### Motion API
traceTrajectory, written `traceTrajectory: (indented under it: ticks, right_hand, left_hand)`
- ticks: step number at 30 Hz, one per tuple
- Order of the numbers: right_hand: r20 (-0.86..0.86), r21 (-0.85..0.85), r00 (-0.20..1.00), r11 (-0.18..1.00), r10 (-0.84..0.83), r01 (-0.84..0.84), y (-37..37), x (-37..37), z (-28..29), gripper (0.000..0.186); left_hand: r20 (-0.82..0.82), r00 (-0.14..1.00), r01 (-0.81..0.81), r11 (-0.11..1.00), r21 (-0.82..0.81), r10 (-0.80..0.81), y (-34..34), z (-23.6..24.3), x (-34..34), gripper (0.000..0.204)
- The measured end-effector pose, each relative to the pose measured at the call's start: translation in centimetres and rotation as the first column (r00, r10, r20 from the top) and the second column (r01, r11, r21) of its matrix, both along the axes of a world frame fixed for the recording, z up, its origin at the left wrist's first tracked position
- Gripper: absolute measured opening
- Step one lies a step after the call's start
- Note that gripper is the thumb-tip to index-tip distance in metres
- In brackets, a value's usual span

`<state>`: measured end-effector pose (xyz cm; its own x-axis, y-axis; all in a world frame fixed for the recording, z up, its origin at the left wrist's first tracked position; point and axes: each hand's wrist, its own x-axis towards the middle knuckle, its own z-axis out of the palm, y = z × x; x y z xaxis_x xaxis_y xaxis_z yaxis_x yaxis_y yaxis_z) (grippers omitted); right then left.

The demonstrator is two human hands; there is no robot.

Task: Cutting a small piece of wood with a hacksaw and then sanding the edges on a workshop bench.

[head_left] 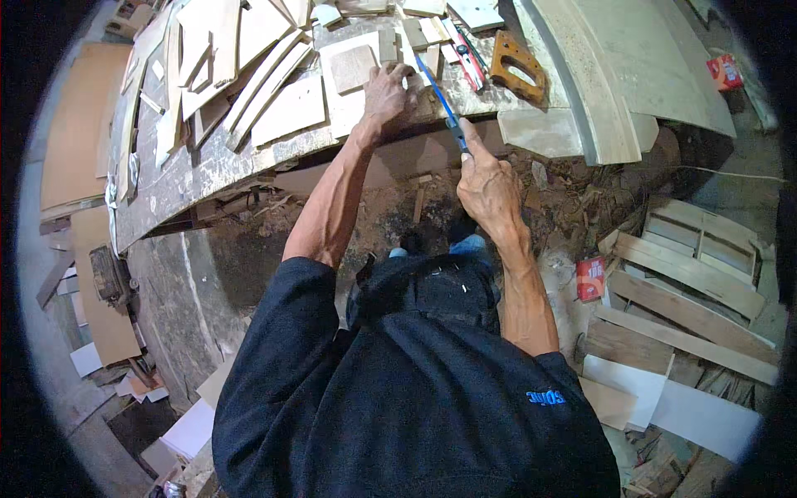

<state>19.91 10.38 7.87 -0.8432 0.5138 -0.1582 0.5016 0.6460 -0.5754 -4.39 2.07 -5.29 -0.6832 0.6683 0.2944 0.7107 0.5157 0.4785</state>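
My left hand (388, 98) is at the near edge of the workbench, its fingers curled and pressing on a small wood piece (388, 46) that the hand partly covers. A square wooden block (353, 69) lies just left of these fingers. To the right, my right hand (488, 187) is closed round the handle of a slim blue hacksaw (440, 95), seen almost edge-on. Its far end points away from me, close beside the left hand's fingertips. Where the blade meets the wood is hard to make out.
A wooden-handled handsaw (516, 70) and a red-and-white tool (465, 58) lie right of the hacksaw. Boards and strips (286, 112) cover the workbench (178, 191) at left. Wooden frames (685, 282), a red packet (590, 278) and scraps litter the floor at right.
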Motion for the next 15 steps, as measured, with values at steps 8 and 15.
traceTrajectory:
  ticks: [8,15]
  right_hand:
    - [0.019,0.028,1.000,1.000,0.003,-0.004,-0.1,0.0,0.0,0.057]
    - [-0.059,0.026,0.998,1.000,0.008,-0.007,-0.1,0.1,-0.9,0.059]
  left_hand:
    - [-0.013,1.000,0.000,0.998,0.069,0.001,-0.3,-0.5,-0.2,0.040]
    - [-0.024,1.000,0.017,0.997,0.077,-0.015,-0.2,-0.3,-0.1,0.039]
